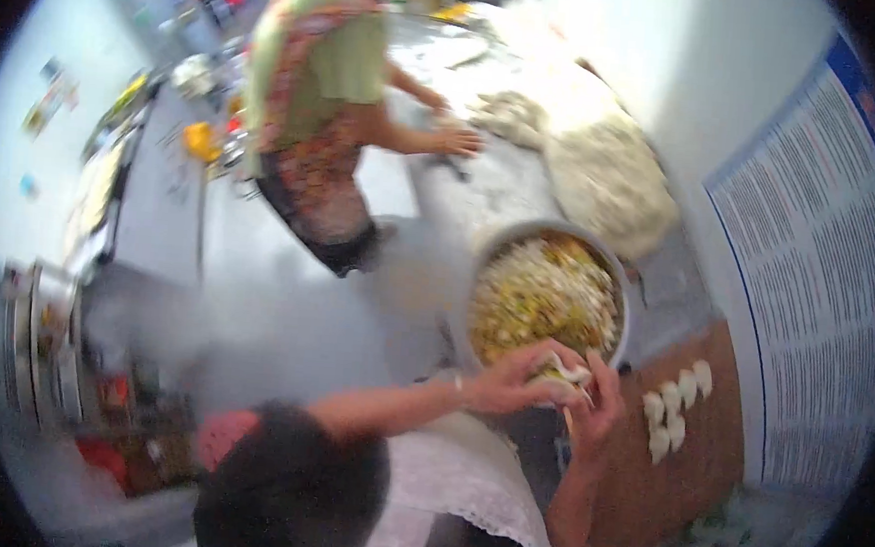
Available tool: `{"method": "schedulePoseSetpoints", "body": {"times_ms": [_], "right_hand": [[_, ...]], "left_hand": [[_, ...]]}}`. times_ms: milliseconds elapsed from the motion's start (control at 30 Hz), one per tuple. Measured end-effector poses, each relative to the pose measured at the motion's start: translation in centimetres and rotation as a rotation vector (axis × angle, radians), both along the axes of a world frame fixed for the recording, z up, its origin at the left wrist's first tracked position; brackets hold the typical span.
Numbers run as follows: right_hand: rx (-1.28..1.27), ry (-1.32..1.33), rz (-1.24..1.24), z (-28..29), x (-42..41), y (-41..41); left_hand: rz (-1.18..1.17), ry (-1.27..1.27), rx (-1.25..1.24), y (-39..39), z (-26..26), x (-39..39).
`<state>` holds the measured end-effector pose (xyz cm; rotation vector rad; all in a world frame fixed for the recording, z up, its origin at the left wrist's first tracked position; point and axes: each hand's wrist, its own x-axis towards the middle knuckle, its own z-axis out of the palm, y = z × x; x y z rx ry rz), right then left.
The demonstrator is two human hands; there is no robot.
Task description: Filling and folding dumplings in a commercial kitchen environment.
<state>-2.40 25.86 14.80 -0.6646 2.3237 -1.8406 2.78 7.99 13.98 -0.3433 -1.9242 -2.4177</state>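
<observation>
My left hand [517, 380] and my right hand [596, 403] meet at the near rim of a large round metal bowl, both holding a partly folded dumpling [563, 375] of white dough with filling visible inside. A thin pale thing by my right fingers is too blurred to name. The bowl of chopped yellow and whitish filling [548, 303] lies just beyond my hands. To the right, several white folded dumplings [676, 408] rest in short rows on a brown board [621, 473].
A co-worker [320, 101] in a light green top and patterned apron stands at the floured worktable [488, 179], hands on it. A big mass of dough [608, 179] lies beyond the bowl, beside the wall. A printed poster [805, 281] hangs at right. Shelves [50, 347] stand at far left.
</observation>
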Motion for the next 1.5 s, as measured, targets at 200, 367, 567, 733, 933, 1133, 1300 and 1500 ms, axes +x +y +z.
{"method": "schedulePoseSetpoints", "body": {"times_ms": [200,367,567,733,933,1133,1300,1500], "right_hand": [[-0.177,0.017,0.027,-0.2,-0.1,-0.7],[0.231,0.580,0.292,0.8,-1.8,-1.4],[0.079,0.232,0.095,-0.4,-1.6,-2.8],[0.255,0.543,0.294,0.9,-1.9,-3.4],[0.158,0.399,0.338,2.1,-2.6,-4.2],[0.023,0.173,0.488,0.1,-3.6,-2.9],[-0.254,-0.114,0.203,-6.1,-2.2,-1.1],[-0.260,-0.166,0.234,-3.1,-1.1,-3.1]], "left_hand": [[0.028,0.002,0.205,-0.8,0.8,1.2],[0.117,0.071,0.009,-2.1,0.5,2.0],[0.138,0.123,-0.054,-2.5,1.2,2.5],[0.185,0.139,-0.099,-2.6,0.3,2.4],[0.179,0.081,-0.211,-2.9,-0.1,1.8],[0.099,0.052,-0.247,-3.3,2.7,2.3],[0.052,0.135,-0.211,-2.1,1.8,1.4],[0.077,0.091,-0.298,-2.4,2.4,0.7]]}}
